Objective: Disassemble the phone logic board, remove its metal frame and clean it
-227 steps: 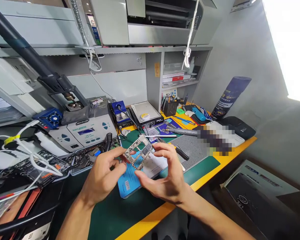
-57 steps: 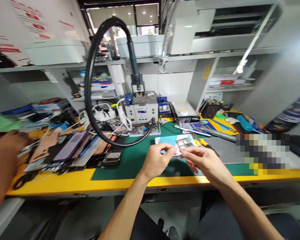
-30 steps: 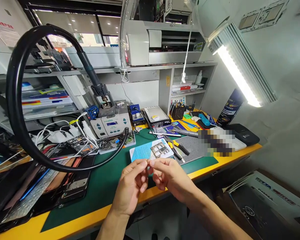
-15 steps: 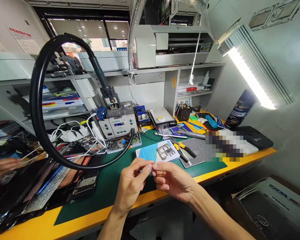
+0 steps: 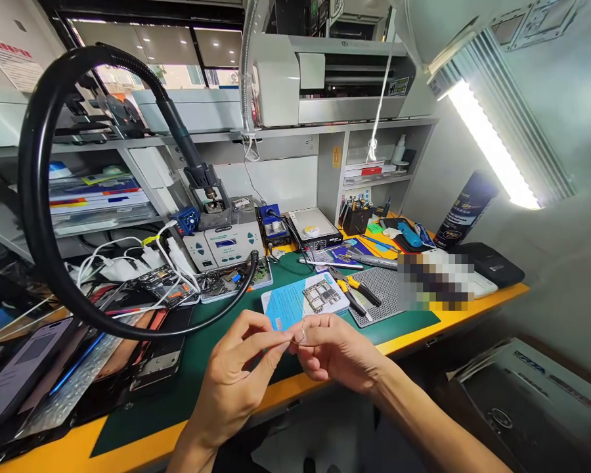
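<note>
Fingertips of both hands meet over the near edge of the table (image 5: 142, 447), the left hand (image 5: 236, 381) and right hand (image 5: 339, 348) each closing its grip in a pinch on a thin bent wire (image 5: 298, 336) (too small to name for certain). Holding it between two pinches, lifted off the surface and close to the eyes, likely keeps so slight a piece from slipping. Just beyond the grip, a circuit board (image 5: 322, 295) lies flat on a blue card (image 5: 288, 307), free of both hands. Yellow-handled cutters (image 5: 357, 290) rest farther out to the right, beside a grey mesh mat (image 5: 387, 295).
</note>
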`<state>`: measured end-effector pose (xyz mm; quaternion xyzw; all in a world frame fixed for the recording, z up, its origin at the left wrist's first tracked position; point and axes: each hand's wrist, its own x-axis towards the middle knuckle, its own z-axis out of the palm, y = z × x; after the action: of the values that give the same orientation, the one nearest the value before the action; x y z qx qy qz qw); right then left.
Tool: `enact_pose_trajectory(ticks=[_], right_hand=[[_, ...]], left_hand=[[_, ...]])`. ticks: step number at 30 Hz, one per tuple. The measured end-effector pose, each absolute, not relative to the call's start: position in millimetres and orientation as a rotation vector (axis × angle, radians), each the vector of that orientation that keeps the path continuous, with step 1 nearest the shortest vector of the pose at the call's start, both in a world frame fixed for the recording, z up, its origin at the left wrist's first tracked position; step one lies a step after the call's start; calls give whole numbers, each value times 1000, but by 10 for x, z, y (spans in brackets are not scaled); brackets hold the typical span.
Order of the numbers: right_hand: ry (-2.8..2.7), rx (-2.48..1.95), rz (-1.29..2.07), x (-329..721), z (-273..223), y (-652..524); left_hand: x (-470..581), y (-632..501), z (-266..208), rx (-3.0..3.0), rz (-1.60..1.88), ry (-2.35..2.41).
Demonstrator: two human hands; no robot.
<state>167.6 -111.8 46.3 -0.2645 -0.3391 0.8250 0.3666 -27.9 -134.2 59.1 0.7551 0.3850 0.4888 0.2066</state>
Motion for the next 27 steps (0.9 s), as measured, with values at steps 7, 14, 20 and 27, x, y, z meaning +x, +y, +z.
enact_pose_trajectory(ticks=[7,14,20,27], right_hand=[[-899,-692,1971,1597,421,-1133],[-916,-720,1824,1500,490,-1202],[-1050,-832,1612,1525,446,-1203],[-1189,-938,1687,1654,484,-1152]], left_hand=[[-219,-1385,474,2015,1515,1172],[-30,-1440,402,1664,1664,1217],[4,-1411,355,1524,1579,1236],[-121,-1384,516,1885,1326,1261]])
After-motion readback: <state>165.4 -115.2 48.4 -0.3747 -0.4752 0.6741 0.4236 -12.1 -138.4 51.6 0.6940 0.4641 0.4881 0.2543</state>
